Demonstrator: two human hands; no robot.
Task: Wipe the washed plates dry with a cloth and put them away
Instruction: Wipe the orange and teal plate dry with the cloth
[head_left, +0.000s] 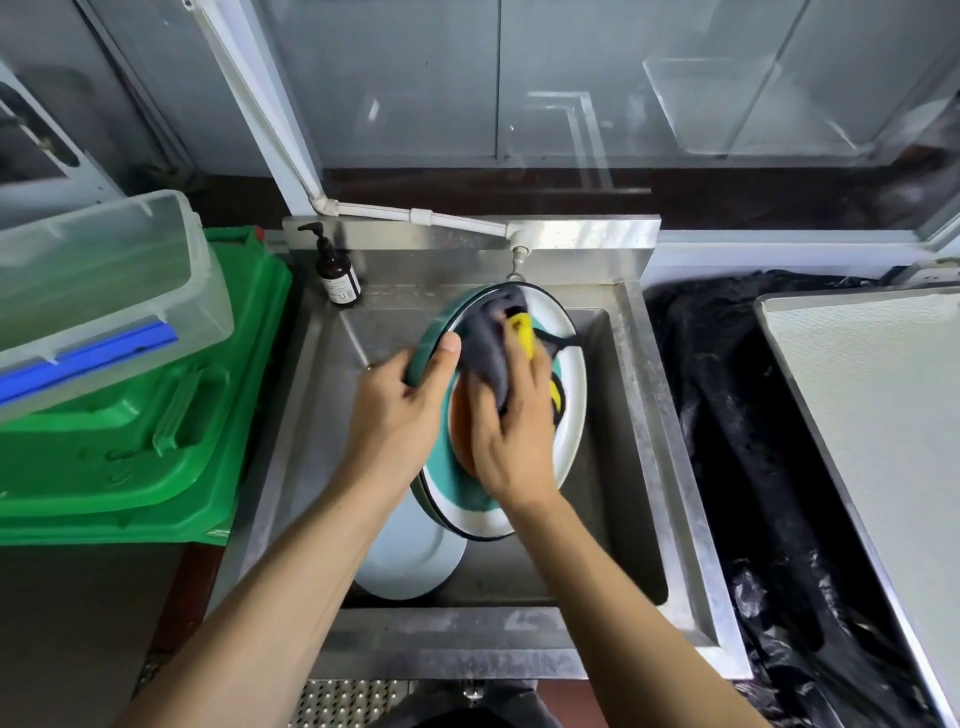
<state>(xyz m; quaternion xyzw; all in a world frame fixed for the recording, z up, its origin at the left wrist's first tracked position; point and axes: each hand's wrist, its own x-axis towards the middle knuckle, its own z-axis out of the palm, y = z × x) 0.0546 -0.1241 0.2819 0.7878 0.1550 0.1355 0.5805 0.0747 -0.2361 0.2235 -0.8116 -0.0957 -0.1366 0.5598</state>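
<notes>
Plate: colourful plate (569, 415) is held on edge, tilted, above the steel sink (691, 545); white face, teal band and dark rim are seen.
Left grip: left hand (397, 415) is closed round the plate's left rim, thumb laid over the edge; the plate is carried by this hand alone.
Right grip: right hand (511, 441) is curled on a grey cloth (485, 340), pressed against the plate's face; a yellow patch is seen at the fingers, whether part of the cloth or the plate cannot be told.
Second plate: white plate (410, 561) is lying in the basin below and partly under the held one; judged still to be dried.
Risk, slip: a wet rim is pinched by one hand only; hard wiping pressure from the right could rotate the plate out of the hold.
Risk, impact: a drop would land on the white plate or the steel; chipping of both is likely.
Risk, tap: tap spout (517, 260) is just beside the plate's top edge; a knock is possible if the plate is lifted.
Surface: stainless basin, scuffed, with a soap bottle (337, 273) stood on the back left corner.
Room: green bin (156, 415) with a clear plastic box (104, 280) on top is set at left; black plastic sheeting (727, 415) and a grey tray (883, 415) at right; glass panels behind.
</notes>
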